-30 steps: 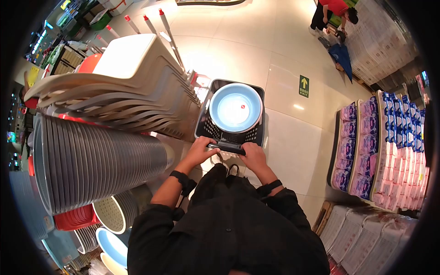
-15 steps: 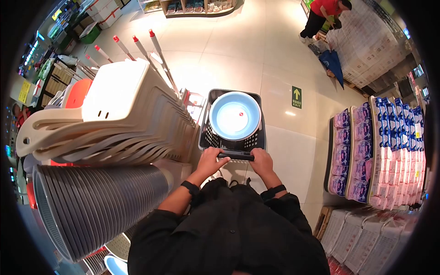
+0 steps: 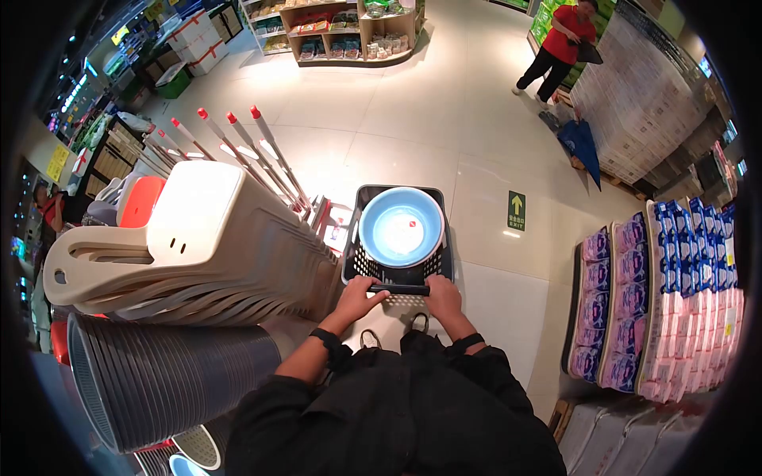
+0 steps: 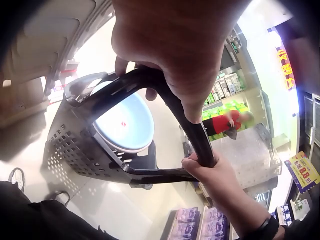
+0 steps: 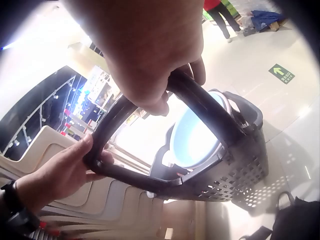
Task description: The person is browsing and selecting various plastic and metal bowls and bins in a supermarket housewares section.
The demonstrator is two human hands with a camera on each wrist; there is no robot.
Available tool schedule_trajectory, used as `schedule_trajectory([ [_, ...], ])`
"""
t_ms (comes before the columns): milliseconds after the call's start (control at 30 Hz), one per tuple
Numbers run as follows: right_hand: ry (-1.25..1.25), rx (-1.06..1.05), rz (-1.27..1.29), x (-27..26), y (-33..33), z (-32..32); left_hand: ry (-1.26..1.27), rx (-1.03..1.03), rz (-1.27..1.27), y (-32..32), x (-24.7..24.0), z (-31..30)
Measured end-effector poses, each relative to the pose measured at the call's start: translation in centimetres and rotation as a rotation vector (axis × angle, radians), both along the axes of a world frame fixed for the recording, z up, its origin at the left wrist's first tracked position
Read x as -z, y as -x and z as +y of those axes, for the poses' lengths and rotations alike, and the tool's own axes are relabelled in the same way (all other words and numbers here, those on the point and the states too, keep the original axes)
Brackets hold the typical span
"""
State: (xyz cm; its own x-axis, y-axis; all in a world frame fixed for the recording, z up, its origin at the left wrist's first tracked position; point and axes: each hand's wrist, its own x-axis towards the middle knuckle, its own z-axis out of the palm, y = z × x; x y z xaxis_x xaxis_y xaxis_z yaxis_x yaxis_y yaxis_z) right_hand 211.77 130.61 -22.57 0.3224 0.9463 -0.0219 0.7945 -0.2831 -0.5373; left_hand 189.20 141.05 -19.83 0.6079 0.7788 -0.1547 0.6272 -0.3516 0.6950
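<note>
A dark grey shopping basket (image 3: 448,262) with perforated walls is in front of my body, a round light blue basin (image 3: 401,226) sitting inside it. My left hand (image 3: 357,299) grips the left end of the basket's black handle (image 3: 397,290), its thumb along the bar. At the other end, my right hand (image 3: 444,297) holds the same handle with fingers curled over it. The left wrist view shows the handle (image 4: 197,137) tilted up from the basket rim, with both hands on its corners. In the right wrist view, the basin (image 5: 197,137) is partly hidden behind the handle.
Stacked beige plastic stools (image 3: 198,206) and nested grey bins (image 3: 175,381) stand close on the left, beside red-tipped poles (image 3: 278,151). Packaged goods (image 3: 683,301) line the right. Ahead are a display shelf (image 3: 341,32), wrapped pallets (image 3: 635,95) and a person in red (image 3: 559,47).
The view has tilted up, so the far shelf shows more and the basket sits lower. The person in red stands more upright. Both hands keep their hold on the handle.
</note>
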Motion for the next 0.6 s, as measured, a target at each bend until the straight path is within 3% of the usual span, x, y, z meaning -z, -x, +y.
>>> schedule_trajectory([
  [333,-0.171,-0.112,-0.012,0.4,-2.9,4.2,-0.021,-0.031,-0.088,-1.8,2.1,4.0],
  [600,-0.093,-0.117,-0.008,0.9,-5.4,8.0,-0.053,-0.037,-0.114,-4.2,2.4,7.1],
])
